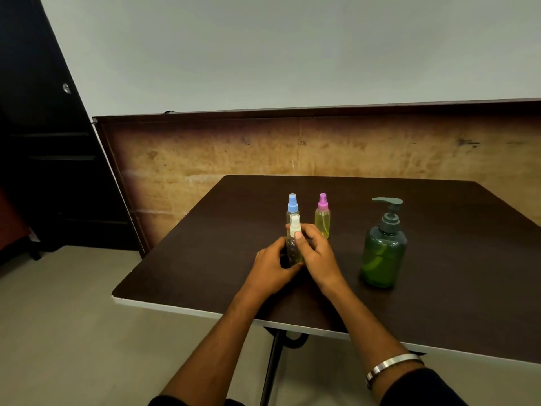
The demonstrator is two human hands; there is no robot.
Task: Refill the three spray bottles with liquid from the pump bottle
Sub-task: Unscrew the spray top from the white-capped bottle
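**Desk:** What do you have in front of you?

**Operator:** I'm looking down at a dark brown table with a white edge (187, 310). My left hand (270, 269) and right hand (317, 256) meet on a small clear plastic spray bottle with a white cap (295, 241). It stands upright, near the middle of the table.

**Desk:** How are the fingers set?

**Operator:** The left fingers curl round the bottle's lower body from the left. The right hand wraps it from the right, thumb lying up the front just under the white cap. Both hands grip it.

**Desk:** And the rest of the task's things?

**Operator:** Just behind the held bottle stands a clear spray bottle with a blue cap (292, 205), partly hidden by it. To its right, apart from it, is a spray bottle with a pink cap and yellowish liquid (322, 219). Further right, well apart from my hands, the translucent green pump bottle with a dark green pump head (383, 253) stands upright, untouched.

**Desk:** Anything on your arms?

**Operator:** A silver bangle (392, 364) on my right wrist.
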